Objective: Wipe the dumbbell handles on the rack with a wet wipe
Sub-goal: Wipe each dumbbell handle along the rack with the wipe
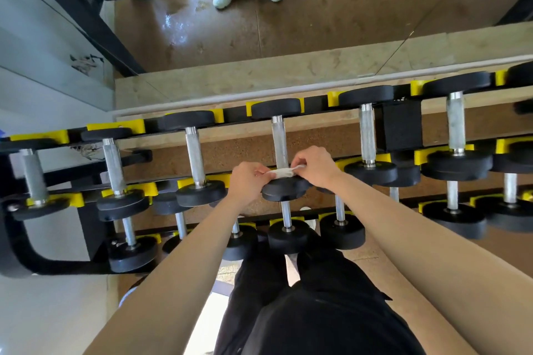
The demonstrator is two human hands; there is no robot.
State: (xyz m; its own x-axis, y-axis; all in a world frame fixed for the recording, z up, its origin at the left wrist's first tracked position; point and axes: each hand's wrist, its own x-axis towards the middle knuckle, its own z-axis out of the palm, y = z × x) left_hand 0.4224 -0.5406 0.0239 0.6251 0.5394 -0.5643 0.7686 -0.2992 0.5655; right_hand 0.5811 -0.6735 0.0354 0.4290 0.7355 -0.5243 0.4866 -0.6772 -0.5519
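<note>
I see both hands out in front of me, over the top row of the rack (pixel 399 124). The left hand (pixel 248 181) and the right hand (pixel 313 166) each pinch one end of the wet wipe (pixel 281 172). So each grip is pressed shut on the wipe, with the white strip pulled tight between them. The wipe lies across the near end of the dumbbell handle (pixel 280 141), just above the near black weight (pixel 284 189). I think it touches the handle there, but I cannot tell if it goes all the way round the bar or only lies over it. This is what matters most for the next move: the handle is a long silver bar that runs away from me, from the near weight up to the far weight (pixel 275 108). The wipe runs side to side, so it crosses the bar. Most of the bare bar lies past my hands, on the far side. I think the hands need to slide the wipe away from me along the bar to rub it clean. Both hands are about as near to the bar as each other, one on each side of it. Other handles wait to the left and the right on the same row.
</note>
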